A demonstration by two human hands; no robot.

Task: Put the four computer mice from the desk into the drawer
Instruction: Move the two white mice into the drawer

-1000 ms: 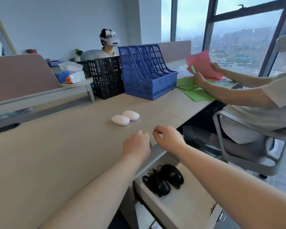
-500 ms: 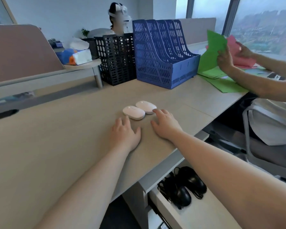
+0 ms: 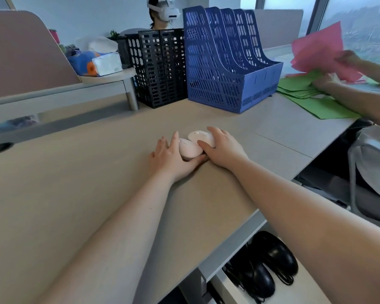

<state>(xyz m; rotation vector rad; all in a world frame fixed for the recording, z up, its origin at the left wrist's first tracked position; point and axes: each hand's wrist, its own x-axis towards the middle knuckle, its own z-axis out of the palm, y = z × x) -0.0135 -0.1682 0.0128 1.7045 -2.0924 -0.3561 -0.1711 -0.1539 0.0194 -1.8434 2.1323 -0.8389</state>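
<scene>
1. White plastic, two small mice sit side by side in the middle of the pale wooden desk (image 3: 75, 194), touching each other; the near white mouse (image 3: 190, 149) lies just left of the far white mouse (image 3: 199, 137).
2. Each one's long axis runs from the near right to the far left, with the small wheel mark at the far-left end.
3. The left hand (image 3: 170, 157) cups the near white mouse, fingers along its left flank and thumb curled under its near end, closed around it though it rests on the desk.
4. The right hand (image 3: 223, 148) lies over the far white mouse, fingers spread across its right side and thumb pressed between the two; whether it grips firmly I cannot tell.
5. Both hands are close together, thumbs nearly meeting.
6. Below the desk's near edge the drawer (image 3: 294, 290) stands open, and two black mice (image 3: 270, 264) lie in it side by side with their dark cords tangled beside them.
7. Behind the hands stand a blue file rack (image 3: 226, 62) and, touching its left side, a black mesh rack (image 3: 160, 66), both well apart from the white mice.
8. At the right, another person's hands (image 3: 329, 82) shuffle pink paper (image 3: 318, 51) over green sheets (image 3: 312, 102).
9. A tissue box (image 3: 106, 64) rests on a small raised shelf at far left.
</scene>
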